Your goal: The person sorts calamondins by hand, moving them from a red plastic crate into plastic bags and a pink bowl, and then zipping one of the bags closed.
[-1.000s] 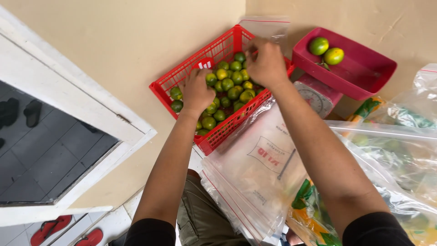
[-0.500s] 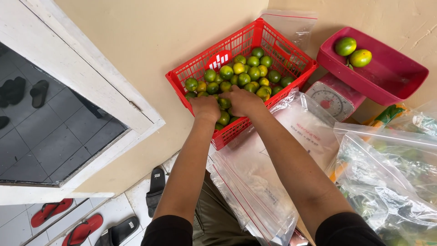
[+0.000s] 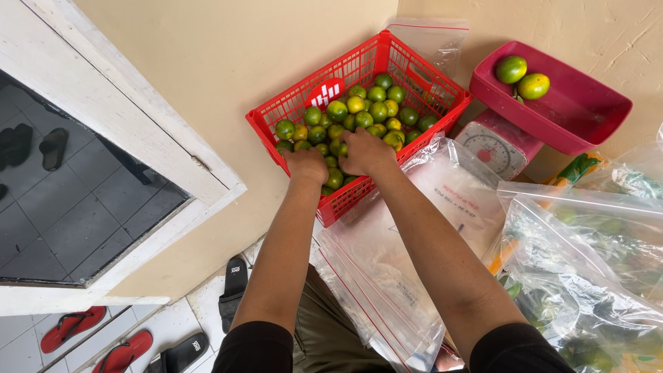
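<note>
The small green citrus fruits point(image 3: 359, 114) lie heaped in the red plastic basket point(image 3: 421, 72), which sits tilted against the tan wall at about 12 o'clock from the person. Both hands are down among the fruit at the basket's near corner. The left hand point(image 3: 306, 164) is seen knuckles-up, its fingers curled under and hidden, so whether it closes on a fruit cannot be told; fruits lie touching it at 12 o'clock and at 3 o'clock. The right hand point(image 3: 364, 152) sits just beside it, at its 3 o'clock, fingers also bent downward into the pile and out of sight; its hold cannot be made out either. Fruits press against it at 12 and 2 o'clock, and a few show below the two hands near the basket's front wall.

A clear zip bag point(image 3: 431, 38) stands behind the basket at 1 o'clock, partly cut off by its rim. At 2 o'clock a dark pink tray point(image 3: 587, 117) holds two larger green-orange fruits point(image 3: 522, 77) and rests on a kitchen scale point(image 3: 494, 146) whose dial is half covered by a stack of clear plastic bags point(image 3: 387, 276) lying under the right forearm. At 4 o'clock further filled bags point(image 3: 587, 276) hold blurred contents, cut by the frame edge. At 8 o'clock, sandals point(image 3: 235, 290) lie on the tiled floor point(image 3: 200, 307) below a white door frame point(image 3: 131, 117).
</note>
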